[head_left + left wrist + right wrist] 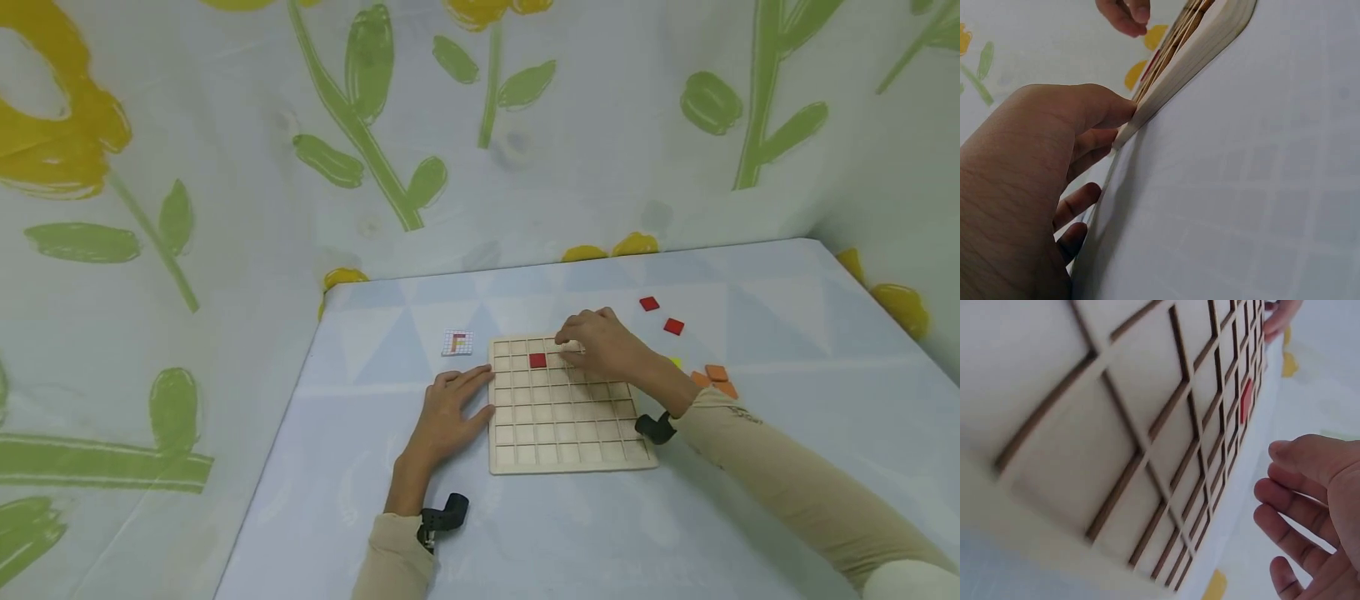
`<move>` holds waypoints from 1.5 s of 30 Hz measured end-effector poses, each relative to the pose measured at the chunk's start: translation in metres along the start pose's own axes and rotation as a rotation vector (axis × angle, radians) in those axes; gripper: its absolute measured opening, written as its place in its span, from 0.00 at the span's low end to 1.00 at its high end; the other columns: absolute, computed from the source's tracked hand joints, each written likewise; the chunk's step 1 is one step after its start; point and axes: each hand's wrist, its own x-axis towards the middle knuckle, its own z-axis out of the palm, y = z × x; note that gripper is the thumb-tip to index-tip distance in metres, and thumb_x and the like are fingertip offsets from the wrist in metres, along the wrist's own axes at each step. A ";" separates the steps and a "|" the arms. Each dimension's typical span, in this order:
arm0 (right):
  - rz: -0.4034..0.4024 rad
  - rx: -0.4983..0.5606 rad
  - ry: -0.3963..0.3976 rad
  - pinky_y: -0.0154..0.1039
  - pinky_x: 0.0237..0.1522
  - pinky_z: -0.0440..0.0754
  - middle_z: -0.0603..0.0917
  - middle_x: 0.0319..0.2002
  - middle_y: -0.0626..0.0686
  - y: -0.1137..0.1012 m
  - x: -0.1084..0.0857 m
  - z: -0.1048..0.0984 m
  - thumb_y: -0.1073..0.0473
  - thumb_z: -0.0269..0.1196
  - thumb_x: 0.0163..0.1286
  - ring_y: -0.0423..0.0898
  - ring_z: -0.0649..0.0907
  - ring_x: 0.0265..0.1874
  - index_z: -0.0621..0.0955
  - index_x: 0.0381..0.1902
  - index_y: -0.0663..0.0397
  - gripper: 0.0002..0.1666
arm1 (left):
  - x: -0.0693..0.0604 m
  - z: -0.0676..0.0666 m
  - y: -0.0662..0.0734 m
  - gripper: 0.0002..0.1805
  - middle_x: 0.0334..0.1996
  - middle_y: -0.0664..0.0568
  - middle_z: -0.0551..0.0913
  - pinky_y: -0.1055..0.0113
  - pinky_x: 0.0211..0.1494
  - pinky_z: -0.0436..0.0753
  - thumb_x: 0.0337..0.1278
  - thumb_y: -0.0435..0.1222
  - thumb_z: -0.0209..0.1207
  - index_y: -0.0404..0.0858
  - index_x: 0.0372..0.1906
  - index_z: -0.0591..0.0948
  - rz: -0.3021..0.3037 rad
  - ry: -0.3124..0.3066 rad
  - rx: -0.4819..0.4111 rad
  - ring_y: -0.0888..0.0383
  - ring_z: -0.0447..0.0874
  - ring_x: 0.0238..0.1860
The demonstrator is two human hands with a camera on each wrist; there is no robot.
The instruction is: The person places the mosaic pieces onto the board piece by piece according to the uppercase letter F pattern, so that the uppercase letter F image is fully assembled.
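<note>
The pale wooden grid board [570, 433] lies on the light-blue counter [315, 483]; likely light, stiff. Left hand [447, 417]: fingers extended against its left edge. Right hand [606, 348]: loosely bent above it, nothing visibly held. Pinch the seated red square tile [537, 360] by opposite edges.

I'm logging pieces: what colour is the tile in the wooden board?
Red; the tile shows best in the head view.

The head view looks down; close wrist views seemingly share the board [564, 432].
</note>
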 end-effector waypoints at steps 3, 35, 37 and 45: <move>0.071 0.004 -0.008 0.58 0.56 0.68 0.86 0.47 0.52 0.010 -0.008 -0.009 0.58 0.71 0.64 0.54 0.79 0.51 0.87 0.46 0.54 0.14 | 0.001 0.000 -0.002 0.29 0.71 0.65 0.69 0.49 0.66 0.64 0.63 0.48 0.60 0.52 0.70 0.75 0.008 0.011 -0.009 0.51 0.64 0.67; 0.389 -0.095 0.007 0.66 0.56 0.64 0.83 0.50 0.62 0.105 -0.068 -0.041 0.59 0.69 0.65 0.62 0.76 0.53 0.83 0.53 0.64 0.21 | -0.001 0.002 -0.005 0.29 0.71 0.64 0.70 0.47 0.67 0.63 0.62 0.47 0.61 0.51 0.70 0.75 0.017 0.031 -0.045 0.50 0.65 0.66; 0.412 -0.105 -0.011 0.66 0.56 0.64 0.82 0.49 0.62 0.109 -0.069 -0.040 0.59 0.69 0.64 0.62 0.76 0.52 0.82 0.52 0.64 0.21 | -0.001 0.002 -0.006 0.29 0.71 0.63 0.70 0.47 0.67 0.63 0.62 0.47 0.62 0.51 0.70 0.75 0.016 0.030 -0.045 0.50 0.65 0.66; 0.436 -0.112 -0.060 0.65 0.54 0.64 0.83 0.48 0.63 0.121 -0.071 -0.038 0.61 0.69 0.63 0.61 0.77 0.49 0.82 0.51 0.65 0.20 | 0.000 0.003 -0.003 0.29 0.71 0.64 0.70 0.48 0.65 0.64 0.63 0.47 0.61 0.52 0.70 0.75 0.015 0.028 -0.038 0.50 0.65 0.66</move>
